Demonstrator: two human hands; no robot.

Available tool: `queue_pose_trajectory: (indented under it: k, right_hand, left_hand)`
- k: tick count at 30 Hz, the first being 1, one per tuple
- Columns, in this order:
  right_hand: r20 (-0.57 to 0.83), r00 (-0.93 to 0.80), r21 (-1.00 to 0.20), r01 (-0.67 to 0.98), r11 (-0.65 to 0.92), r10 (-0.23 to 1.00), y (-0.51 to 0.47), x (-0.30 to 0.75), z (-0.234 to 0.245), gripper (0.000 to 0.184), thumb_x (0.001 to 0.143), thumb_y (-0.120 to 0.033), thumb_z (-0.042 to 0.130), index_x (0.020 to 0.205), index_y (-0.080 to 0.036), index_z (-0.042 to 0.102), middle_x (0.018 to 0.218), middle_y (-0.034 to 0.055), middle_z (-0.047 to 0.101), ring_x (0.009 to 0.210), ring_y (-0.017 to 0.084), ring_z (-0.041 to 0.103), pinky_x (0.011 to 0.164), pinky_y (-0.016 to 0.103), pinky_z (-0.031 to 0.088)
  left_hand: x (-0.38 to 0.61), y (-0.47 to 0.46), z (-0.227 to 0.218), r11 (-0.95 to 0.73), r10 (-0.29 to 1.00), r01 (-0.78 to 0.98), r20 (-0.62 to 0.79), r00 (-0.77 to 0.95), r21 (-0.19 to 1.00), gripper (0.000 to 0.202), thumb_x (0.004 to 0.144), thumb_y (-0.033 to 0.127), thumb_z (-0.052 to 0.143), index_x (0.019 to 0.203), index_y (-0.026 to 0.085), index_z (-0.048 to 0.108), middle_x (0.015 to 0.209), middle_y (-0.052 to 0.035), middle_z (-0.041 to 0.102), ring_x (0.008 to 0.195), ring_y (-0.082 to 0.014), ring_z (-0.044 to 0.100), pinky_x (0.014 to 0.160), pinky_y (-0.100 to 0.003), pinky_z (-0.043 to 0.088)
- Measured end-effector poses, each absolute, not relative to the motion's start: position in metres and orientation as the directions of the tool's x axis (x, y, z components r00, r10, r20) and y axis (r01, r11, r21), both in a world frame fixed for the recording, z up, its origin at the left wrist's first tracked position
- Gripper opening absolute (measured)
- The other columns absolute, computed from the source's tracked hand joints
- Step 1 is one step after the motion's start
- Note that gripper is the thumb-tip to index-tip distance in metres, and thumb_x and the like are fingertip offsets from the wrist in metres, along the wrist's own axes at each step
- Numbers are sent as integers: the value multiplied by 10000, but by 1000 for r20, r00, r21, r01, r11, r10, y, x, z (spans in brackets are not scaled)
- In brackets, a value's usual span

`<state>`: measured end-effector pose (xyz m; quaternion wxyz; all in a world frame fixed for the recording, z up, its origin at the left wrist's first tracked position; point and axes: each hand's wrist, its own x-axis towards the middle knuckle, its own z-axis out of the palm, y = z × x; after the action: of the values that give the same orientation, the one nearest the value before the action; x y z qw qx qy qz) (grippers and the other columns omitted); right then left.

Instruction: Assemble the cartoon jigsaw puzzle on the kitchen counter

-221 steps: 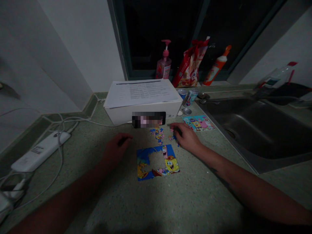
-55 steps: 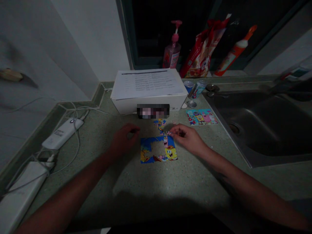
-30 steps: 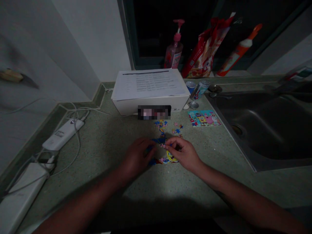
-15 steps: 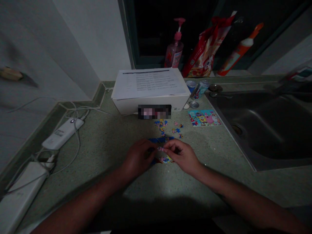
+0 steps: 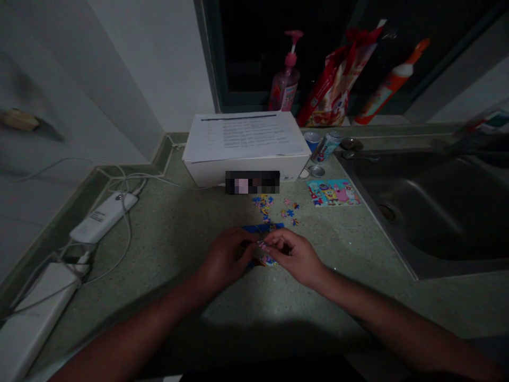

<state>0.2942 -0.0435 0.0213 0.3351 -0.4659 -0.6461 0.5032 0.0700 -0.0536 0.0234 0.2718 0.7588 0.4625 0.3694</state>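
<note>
My left hand [image 5: 226,252] and my right hand [image 5: 297,255] meet over a partly assembled jigsaw puzzle with a blue edge [image 5: 258,228]. A small pinkish jigsaw piece [image 5: 261,243] is pinched between the fingertips of both hands. Fitted colourful pieces [image 5: 269,261] show beneath the right thumb; my fingers cover much of the puzzle's middle. Just beyond lie several loose jigsaw pieces [image 5: 263,202], with more to their right [image 5: 290,213]. A bright cartoon picture card [image 5: 334,192] lies flat farther right.
Behind the pieces stands a white box [image 5: 246,167] with a printed sheet on top. Cans [image 5: 326,146] stand beside it. The metal sink [image 5: 397,249] borders the right side. At left are a white power bank-like device [image 5: 104,216] and cables. A pump bottle [image 5: 284,87] stands by the window.
My right hand has shifted slightly left and closer to my left hand, its fingers now covering more of the puzzle. The loose pieces and card stay put.
</note>
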Motion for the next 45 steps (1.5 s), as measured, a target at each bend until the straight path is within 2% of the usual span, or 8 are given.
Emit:
queue_pose_trajectory:
  k: [8, 14, 23, 28, 38, 45]
  right_hand:
    - [-28, -345, -971, 230, 56, 938, -41, 296, 22, 252, 960, -492, 760, 940, -241, 751, 689, -22, 687, 598, 144, 596, 582, 283, 453]
    - [-15, -352, -970, 232, 72, 936, -39, 299, 22, 216, 961, -457, 758, 946, -244, 785, 720, -8, 714, 619, 149, 608, 589, 286, 461]
    - [-36, -366, -970, 238, 56, 930, -39, 301, 20, 201, 980, -449, 737, 967, -253, 778, 751, -3, 726, 642, 157, 630, 590, 289, 481]
    - [-48, -387, -977, 211, 38, 921, -39, 300, 20, 164, 957, -407, 750, 957, -243, 764, 767, -3, 730, 667, 155, 653, 622, 289, 511]
    - [-24, -354, -970, 234, 64, 935, -38, 302, 17, 163, 965, -395, 747, 1025, -245, 763, 763, -9, 707, 666, 160, 636, 617, 292, 509]
    - [-7, -351, -961, 260, 90, 936, -38, 303, 18, 144, 968, -379, 698, 932, -252, 756, 721, -15, 661, 635, 155, 594, 590, 290, 466]
  left_hand:
    - [69, -55, 25, -489, 871, 496, 366, 329, 717, 112, 1021, 211, 652, 1083, 218, 744, 974, -64, 780, 902, -210, 737, 810, -369, 598]
    - [68, -54, 22, -557, 830, 525, 412, 377, 643, 100, 1020, 220, 666, 1088, 237, 737, 987, -71, 786, 903, -228, 741, 810, -406, 600]
    - [66, -54, 20, -590, 807, 538, 426, 409, 602, 151, 1017, 233, 682, 1159, 243, 731, 1018, -73, 792, 929, -233, 747, 819, -416, 600]
    - [66, -54, 20, -623, 782, 531, 453, 428, 575, 106, 1018, 230, 697, 1120, 239, 725, 1018, -67, 798, 927, -231, 753, 816, -408, 592]
    - [66, -54, 20, -613, 790, 538, 448, 418, 579, 97, 1009, 237, 703, 1102, 232, 726, 997, -66, 792, 931, -234, 756, 833, -401, 586]
    - [66, -54, 21, -613, 790, 540, 471, 393, 577, 99, 1014, 240, 716, 1113, 239, 712, 1008, -59, 796, 927, -228, 758, 836, -404, 593]
